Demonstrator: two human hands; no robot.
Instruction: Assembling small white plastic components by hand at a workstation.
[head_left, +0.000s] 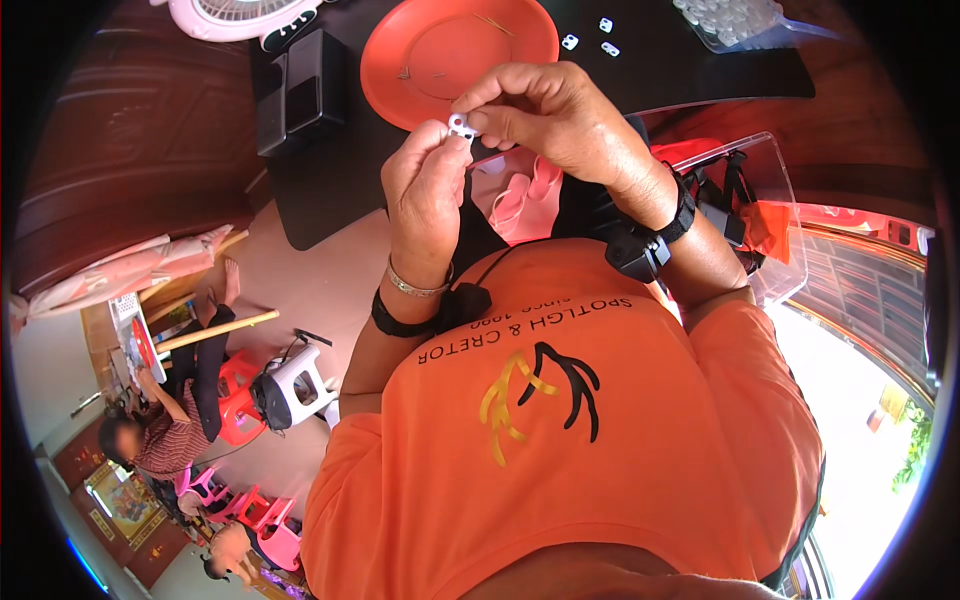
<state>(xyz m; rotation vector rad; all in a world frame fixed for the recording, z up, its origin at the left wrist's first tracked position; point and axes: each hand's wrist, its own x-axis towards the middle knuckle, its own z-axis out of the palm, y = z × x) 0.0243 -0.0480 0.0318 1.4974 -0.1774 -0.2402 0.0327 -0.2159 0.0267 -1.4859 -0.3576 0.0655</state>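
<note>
A small white piece with round holes (459, 123), apparently plastic, is held up between my two hands, just in front of the near rim of an orange-red basin (385, 90). My left hand (428, 185) pinches it from below with thumb and finger. My right hand (560, 120) comes in from the right, thumb and forefinger closed at the piece's upper right side. Whether a thin pin or wire is also between the right fingertips is too small to make out. Several thin, straw-coloured slivers (492, 24) lie in the basin. Three similar white pieces (610, 48) rest on the dark table beyond my right hand.
The dark table (690, 85) carries a black box (300, 90), a pink fan (240, 18) and a clear tray of whitish pieces (730, 20). A transparent bin (785, 200) stands by my right arm. Pink slippers (512, 205) lie below. Another person (175, 430) sits at the left near stools.
</note>
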